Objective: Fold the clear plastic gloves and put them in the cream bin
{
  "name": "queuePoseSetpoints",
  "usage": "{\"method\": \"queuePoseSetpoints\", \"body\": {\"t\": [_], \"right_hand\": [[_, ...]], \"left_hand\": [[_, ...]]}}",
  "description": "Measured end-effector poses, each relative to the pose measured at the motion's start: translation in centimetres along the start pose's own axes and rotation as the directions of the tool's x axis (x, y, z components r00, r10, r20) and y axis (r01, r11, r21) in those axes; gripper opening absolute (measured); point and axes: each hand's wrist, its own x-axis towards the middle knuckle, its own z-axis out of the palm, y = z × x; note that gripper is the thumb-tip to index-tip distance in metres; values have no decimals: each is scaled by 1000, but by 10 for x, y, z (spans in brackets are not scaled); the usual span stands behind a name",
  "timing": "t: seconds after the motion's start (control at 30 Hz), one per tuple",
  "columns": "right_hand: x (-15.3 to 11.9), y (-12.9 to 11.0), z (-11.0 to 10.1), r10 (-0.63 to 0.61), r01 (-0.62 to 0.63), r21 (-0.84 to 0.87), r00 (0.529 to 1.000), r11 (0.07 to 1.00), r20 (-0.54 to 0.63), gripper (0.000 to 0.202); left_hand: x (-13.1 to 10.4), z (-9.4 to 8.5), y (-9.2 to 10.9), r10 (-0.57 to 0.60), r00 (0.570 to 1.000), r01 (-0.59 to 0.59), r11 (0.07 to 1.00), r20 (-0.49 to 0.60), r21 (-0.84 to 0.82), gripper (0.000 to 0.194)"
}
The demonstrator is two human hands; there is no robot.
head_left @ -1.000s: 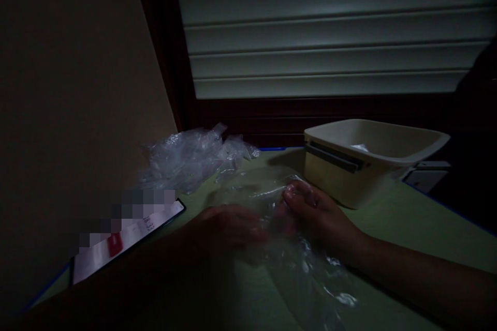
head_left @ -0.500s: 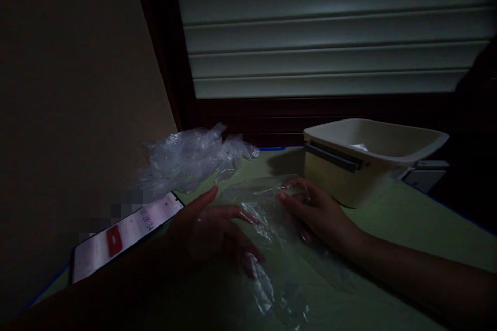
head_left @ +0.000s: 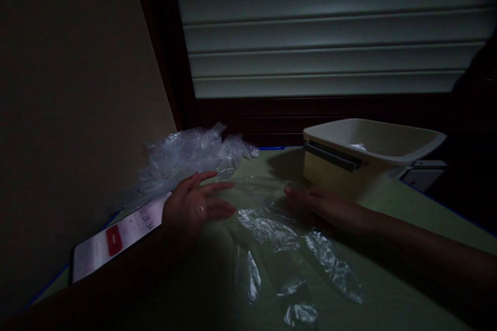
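A clear thin plastic glove (head_left: pixel 267 230) lies spread on the green tabletop, its finger parts pointing toward me and its cuff at the far end. Beside the cuff's left edge, my left hand (head_left: pixel 196 207) is open, fingers apart and stretched to the right. My right hand (head_left: pixel 330 209) is at the cuff's right side with the thumb tip over the film. Its other fingers are dark and blurred, so whether they grip the film cannot be made out. A heap of crumpled clear plastic (head_left: pixel 190 155), looking like more gloves, sits behind my left hand.
A cream bin (head_left: pixel 337 173) with a grey handle stands at the back right, with something shiny inside. At the left lies a lit phone (head_left: pixel 93 253), partly covered by my left forearm. A wall and a dark-framed slatted panel (head_left: pixel 310 36) border the table (head_left: pixel 411 248).
My left hand has drawn back to the left and away from the film, its fingers straightening. My right hand has shifted slightly right. The glove now lies flatter, its finger parts spread out.
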Motion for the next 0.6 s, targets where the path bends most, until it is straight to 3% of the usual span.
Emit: {"method": "queuePoseSetpoints", "body": {"t": [0.1, 0.17, 0.27, 0.33, 0.37, 0.4, 0.47, 0.6], "right_hand": [[4, 6, -7, -72, 51, -206, 992, 977, -99, 34], [6, 8, -9, -159, 81, -384, 971, 920, -176, 26], [7, 6, -7, -201, 94, -475, 963, 875, -179, 35], [4, 2, -5, -198, 140, -472, 977, 870, -76, 39], [2, 0, -4, -198, 162, -472, 980, 866, -28, 43], [0, -3, -3, -201, 179, -479, 980, 860, 6, 47], [-3, -5, -3, -217, 204, -498, 976, 843, 31, 52], [-5, -5, -2, -236, 201, -582, 972, 788, 16, 49]], "left_hand": [[2, 0, -9, 219, 967, -175, 941, -126, 291, 31], [2, 0, -15, 413, 902, -293, 799, -126, 525, 27], [0, 1, -23, 693, 717, -475, 402, 78, 783, 14], [-3, 2, -27, 744, 606, -553, 138, 283, 822, 5], [-5, 2, -29, 715, 589, -581, 51, 377, 812, 6], [-7, 2, -31, 656, 598, -607, -5, 461, 795, 9], [-11, 0, -34, 483, 658, -637, -52, 578, 769, 20], [-15, -3, -38, 179, 777, -598, -90, 604, 796, 44]]}}
